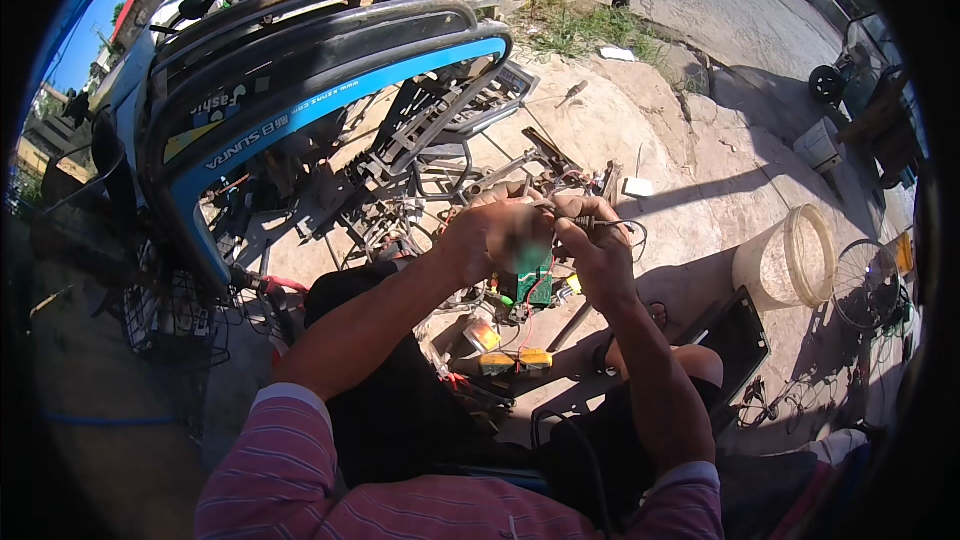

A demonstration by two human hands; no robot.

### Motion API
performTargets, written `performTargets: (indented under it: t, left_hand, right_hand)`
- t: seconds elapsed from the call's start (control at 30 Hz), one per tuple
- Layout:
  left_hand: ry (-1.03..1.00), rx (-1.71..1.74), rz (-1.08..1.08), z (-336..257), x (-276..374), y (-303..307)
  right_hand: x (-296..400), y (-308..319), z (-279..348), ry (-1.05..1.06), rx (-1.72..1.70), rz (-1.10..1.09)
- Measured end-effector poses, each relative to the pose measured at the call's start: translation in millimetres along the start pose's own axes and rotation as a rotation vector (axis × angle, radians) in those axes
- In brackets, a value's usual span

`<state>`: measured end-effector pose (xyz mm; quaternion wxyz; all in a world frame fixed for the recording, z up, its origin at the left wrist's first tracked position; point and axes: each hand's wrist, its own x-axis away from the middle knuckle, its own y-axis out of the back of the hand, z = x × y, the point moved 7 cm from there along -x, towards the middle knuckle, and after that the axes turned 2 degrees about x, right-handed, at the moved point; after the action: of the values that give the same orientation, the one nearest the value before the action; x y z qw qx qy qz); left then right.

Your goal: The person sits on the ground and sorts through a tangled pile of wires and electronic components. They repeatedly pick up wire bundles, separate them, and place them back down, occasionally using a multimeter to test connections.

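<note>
My right hand [596, 240] grips a dark cable with a ribbed strain relief [586, 222]. The cable's thin free length curves off to the right. Close against it, my left hand [472, 236] has its fingers curled around a small part [540, 202] at the cable's end. Blur and the fingers hide what that part is. Below both hands is a green circuit board [529, 286]. A thin red wire [531, 307] runs from the board down towards a yellow-and-dark device [517, 361] near the ground.
A blue-and-black vehicle frame [337, 97] rises at upper left. Metal parts and tools [435, 157] crowd the ground beyond my hands. To the right stand a dirty white bucket [776, 259], a dark flat panel [731, 341] and a spoked wheel [866, 285]. A small white box [638, 187] lies on the concrete.
</note>
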<state>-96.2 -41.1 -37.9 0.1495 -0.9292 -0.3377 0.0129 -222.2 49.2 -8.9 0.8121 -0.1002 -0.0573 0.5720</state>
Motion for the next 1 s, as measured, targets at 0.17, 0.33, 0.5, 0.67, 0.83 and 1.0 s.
performTargets:
  t: [0.17,0.33,0.5,0.67,0.83,1.0]
  left_hand:
    - [0.170,0.263,-0.033,-11,8,-12]
    - [0.333,-0.046,0.078,-28,18,-25]
    - [0.380,-0.064,0.156,-34,24,-16]
    - [0.287,-0.194,0.163,-43,21,1]
    - [0.269,-0.399,-0.244,-43,21,50]
    - [0.044,-0.511,-0.462,-53,20,85]
  right_hand:
    - [1,6,-8,-0.153,-0.038,0.065]
    - [1,11,15,-0.246,0.047,0.066]
    - [-3,22,21,-0.194,-0.144,0.209]
    - [-3,33,30,-0.132,-0.459,0.193]
    - [-6,58,38,-0.058,-0.436,0.168]
    - [-4,70,48,-0.009,-0.201,-0.028]
